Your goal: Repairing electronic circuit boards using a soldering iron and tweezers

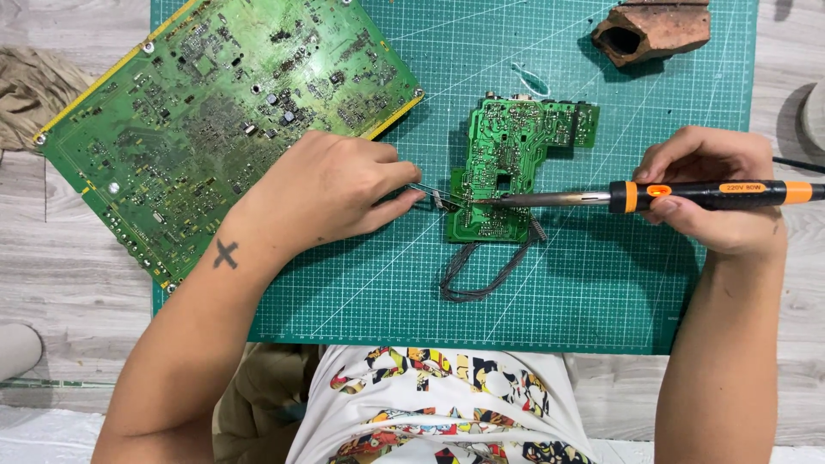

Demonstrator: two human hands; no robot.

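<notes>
Here, seen from above, a person works at a green cutting mat (pixel 601 283) laid on a pale wooden surface. Near the middle of the mat lies a small green circuit board (pixel 507 163), irregular in outline, its solder side up.

The right hand (pixel 713 193), to the right of the small board, is closed around the black and orange handle of a soldering iron (pixel 670 196). The iron lies almost level, pointing left, and its metal tip rests on the lower left part of the small board.

The left hand (pixel 331 189), just left of the small board, has fingers drawn together in a narrow pinch on a thin metal tool (pixel 434 196), perhaps tweezers. The tool's point reaches the board's left edge, close to the iron's tip. The wrist bears a small dark cross-shaped mark.

A bundle of grey wires (pixel 481 275) loops down onto the mat from the bottom edge of the small board.

Up and to the left of the small board, a large green circuit board (pixel 206 112) lies at a slant, partly over the mat's left edge. Up and to the right, near the mat's top edge, sits a brown hollow block (pixel 653 33). Far to the left, beyond the large board, is a crumpled beige cloth (pixel 30 86).
</notes>
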